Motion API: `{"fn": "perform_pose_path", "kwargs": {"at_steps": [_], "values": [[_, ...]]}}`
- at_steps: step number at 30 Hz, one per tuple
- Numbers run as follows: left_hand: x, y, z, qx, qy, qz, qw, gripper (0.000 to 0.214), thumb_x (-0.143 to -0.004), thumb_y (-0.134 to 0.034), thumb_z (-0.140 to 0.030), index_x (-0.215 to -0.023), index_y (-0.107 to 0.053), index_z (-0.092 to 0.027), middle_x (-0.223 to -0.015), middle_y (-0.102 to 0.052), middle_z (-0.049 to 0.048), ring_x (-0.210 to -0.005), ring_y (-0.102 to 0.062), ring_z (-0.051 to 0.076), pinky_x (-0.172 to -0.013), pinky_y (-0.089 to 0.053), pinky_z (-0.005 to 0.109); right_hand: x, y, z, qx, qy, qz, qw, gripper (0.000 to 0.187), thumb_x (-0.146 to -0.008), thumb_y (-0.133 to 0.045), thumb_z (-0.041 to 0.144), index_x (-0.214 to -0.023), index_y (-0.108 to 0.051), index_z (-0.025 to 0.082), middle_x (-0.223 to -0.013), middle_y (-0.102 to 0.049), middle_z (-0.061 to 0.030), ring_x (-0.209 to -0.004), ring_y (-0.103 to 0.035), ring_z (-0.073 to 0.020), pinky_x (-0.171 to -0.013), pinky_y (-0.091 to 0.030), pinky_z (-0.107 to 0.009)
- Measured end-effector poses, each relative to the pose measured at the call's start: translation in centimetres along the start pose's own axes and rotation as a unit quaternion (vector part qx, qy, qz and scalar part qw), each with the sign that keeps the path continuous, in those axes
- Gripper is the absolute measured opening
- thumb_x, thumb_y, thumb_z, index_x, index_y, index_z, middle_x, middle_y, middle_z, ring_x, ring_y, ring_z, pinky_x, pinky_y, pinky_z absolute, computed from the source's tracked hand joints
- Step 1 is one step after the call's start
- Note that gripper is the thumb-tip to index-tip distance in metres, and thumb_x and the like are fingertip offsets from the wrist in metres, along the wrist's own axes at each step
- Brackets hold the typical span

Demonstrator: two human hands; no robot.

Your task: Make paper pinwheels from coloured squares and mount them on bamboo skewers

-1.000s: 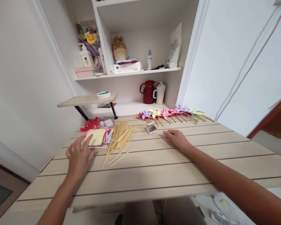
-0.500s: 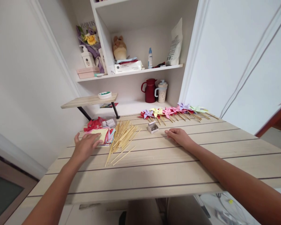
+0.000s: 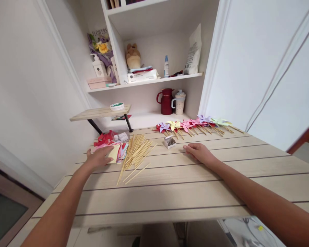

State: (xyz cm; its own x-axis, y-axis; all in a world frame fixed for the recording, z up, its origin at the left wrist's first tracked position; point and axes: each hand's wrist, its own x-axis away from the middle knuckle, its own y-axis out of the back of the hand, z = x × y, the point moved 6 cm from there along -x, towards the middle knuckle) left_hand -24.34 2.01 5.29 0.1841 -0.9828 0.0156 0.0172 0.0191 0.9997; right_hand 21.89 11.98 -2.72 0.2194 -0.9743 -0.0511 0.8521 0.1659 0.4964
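My left hand (image 3: pixel 99 159) reaches over a stack of coloured paper sheets (image 3: pixel 115 153), its fingers apart and partly covering the sheets. To the right of the stack lies a loose pile of thin wooden sticks (image 3: pixel 137 152). My right hand (image 3: pixel 197 151) rests on the tabletop with its fingers curled together, and nothing shows in them. Just left of it stands a small open box (image 3: pixel 169 142) of tiny metal pieces, too small to name. Behind my right hand, several paper pinwheels on sticks (image 3: pixel 186 125) lie in a row.
Red crumpled material (image 3: pixel 105 138) and a clear plastic box (image 3: pixel 121 137) lie behind the paper. A small raised shelf (image 3: pixel 98 113) carries a round white container (image 3: pixel 117 106). At the back stand a dark red jug (image 3: pixel 167 102) and a speckled cup (image 3: pixel 179 103).
The view has tilted up slightly. My left hand has shifted a little over the paper, its fingers reaching further across it. My right hand stays where it was.
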Motion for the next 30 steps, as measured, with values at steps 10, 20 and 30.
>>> {"fn": "perform_pose_path", "kwargs": {"at_steps": [10, 20, 30], "values": [[0.0, -0.5, 0.0, 0.069, -0.014, -0.045, 0.997, 0.047, -0.097, -0.037, -0.038, -0.132, -0.066, -0.028, -0.139, -0.067, 0.0121, -0.135, -0.054, 0.036, -0.119, -0.012, 0.066, 0.0, 0.0, 0.2, 0.009, -0.003, 0.000, 1.000, 0.049, -0.084, -0.056, 0.066, -0.070, -0.059, 0.019, -0.047, -0.044, 0.0053, -0.044, -0.040, -0.0117, -0.047, -0.028, -0.026], [-0.8, 0.2, 0.2, 0.059, 0.064, -0.145, 0.986, 0.036, -0.094, -0.037, -0.033, -0.077, -0.067, -0.021, -0.090, -0.078, 0.0108, -0.094, -0.069, 0.028, -0.116, -0.018, 0.059, 0.1, -0.1, 0.4, -0.021, -0.016, -0.003, 1.000, 0.046, -0.082, -0.058, 0.062, -0.069, -0.060, 0.019, -0.050, -0.044, 0.0054, -0.043, -0.039, -0.0111, -0.046, -0.028, -0.026], [1.1, 2.7, 3.2, 0.320, 0.212, -0.375, 0.844, 0.023, -0.074, -0.067, -0.041, -0.074, -0.071, -0.018, -0.082, -0.074, 0.0095, -0.089, -0.067, 0.032, -0.087, -0.046, 0.049, 0.8, 1.3, 2.4, 0.019, 0.085, -0.102, 0.991, 0.047, -0.088, -0.051, 0.059, -0.070, -0.065, 0.018, -0.058, -0.053, 0.0009, -0.057, -0.047, -0.0158, -0.057, -0.034, -0.029]]}}
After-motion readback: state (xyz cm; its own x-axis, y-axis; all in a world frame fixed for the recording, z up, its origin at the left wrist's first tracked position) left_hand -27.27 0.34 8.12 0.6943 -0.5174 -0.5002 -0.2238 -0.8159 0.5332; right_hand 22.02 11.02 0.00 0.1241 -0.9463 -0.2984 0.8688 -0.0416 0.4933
